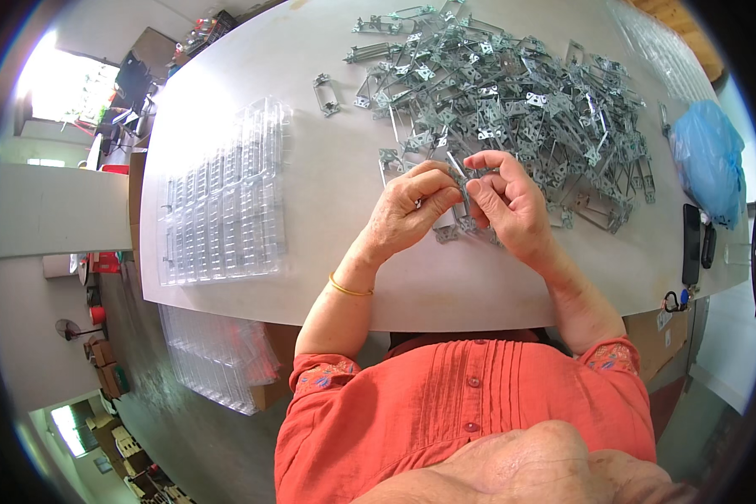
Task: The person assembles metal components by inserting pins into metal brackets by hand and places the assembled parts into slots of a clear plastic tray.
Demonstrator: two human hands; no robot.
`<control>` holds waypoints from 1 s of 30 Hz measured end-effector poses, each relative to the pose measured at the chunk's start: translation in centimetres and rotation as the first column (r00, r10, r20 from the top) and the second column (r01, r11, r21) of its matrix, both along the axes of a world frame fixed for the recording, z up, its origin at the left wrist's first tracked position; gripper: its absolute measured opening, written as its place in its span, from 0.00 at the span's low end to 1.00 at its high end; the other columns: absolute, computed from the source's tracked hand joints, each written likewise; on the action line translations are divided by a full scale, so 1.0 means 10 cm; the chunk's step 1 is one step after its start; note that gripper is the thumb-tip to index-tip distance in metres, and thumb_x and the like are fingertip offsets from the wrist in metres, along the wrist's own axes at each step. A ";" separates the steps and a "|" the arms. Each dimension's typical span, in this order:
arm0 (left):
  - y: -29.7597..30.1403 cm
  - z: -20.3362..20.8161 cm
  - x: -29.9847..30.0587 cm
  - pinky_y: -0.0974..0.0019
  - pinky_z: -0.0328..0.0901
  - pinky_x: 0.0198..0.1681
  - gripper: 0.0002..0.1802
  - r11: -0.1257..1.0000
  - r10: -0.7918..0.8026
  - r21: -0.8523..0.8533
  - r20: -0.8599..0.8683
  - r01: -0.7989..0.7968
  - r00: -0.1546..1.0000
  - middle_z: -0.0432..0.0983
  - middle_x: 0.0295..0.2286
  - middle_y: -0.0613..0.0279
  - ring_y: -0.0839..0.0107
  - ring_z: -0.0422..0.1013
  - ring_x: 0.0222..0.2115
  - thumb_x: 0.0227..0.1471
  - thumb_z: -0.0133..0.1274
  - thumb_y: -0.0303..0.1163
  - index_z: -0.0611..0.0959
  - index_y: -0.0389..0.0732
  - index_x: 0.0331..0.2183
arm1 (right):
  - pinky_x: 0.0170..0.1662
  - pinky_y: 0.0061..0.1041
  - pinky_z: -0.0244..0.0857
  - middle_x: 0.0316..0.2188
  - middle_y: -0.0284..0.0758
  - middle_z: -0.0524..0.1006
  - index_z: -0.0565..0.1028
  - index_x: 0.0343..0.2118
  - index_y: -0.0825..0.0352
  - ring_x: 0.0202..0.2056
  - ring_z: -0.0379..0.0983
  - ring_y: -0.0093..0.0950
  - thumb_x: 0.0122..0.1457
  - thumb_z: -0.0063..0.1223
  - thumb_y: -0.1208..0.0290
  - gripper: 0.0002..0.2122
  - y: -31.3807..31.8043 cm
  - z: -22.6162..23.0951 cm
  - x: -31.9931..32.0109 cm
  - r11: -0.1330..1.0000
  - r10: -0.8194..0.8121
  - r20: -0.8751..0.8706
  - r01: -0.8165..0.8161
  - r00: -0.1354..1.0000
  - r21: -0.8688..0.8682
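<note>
My left hand (pixel 413 206) pinches a small silvery metal bracket (pixel 456 164) between thumb and bent fingers, just in front of a large heap of similar brackets (pixel 504 92). Close against it from the right is my right hand (pixel 512 206). Its thumb meets the bracket, the index finger is raised away, and the other fingers curl behind, partly hidden. Below the hands, a few more brackets lie on the pale table (pixel 336 244). Fingers cover much of the held part, so its full shape is hidden.
Clear plastic trays (pixel 223 197) lie at the left, and more clear trays (pixel 214 353) stand below the table edge. A single bracket (pixel 326 95) lies apart from the heap. At the right are a blue plastic bag (pixel 708 160), a black phone (pixel 690 244) and keys (pixel 679 299).
</note>
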State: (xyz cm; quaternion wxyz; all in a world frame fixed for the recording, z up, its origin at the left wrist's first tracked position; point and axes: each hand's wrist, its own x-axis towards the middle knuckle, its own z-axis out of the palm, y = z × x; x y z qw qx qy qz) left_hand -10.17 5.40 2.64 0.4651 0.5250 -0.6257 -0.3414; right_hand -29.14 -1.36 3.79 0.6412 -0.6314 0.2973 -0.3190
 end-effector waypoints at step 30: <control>0.04 0.00 0.06 0.73 0.63 0.30 0.15 0.995 0.043 0.097 -0.552 0.013 0.833 0.80 0.35 0.51 0.77 0.68 0.27 0.63 0.51 0.36 0.81 0.34 0.31 | 0.26 0.14 0.57 0.22 0.21 0.71 0.75 0.37 0.66 0.24 0.61 0.09 0.64 0.55 0.72 0.04 0.00 -0.08 0.01 0.985 -0.056 -0.006 0.055 0.998 -0.165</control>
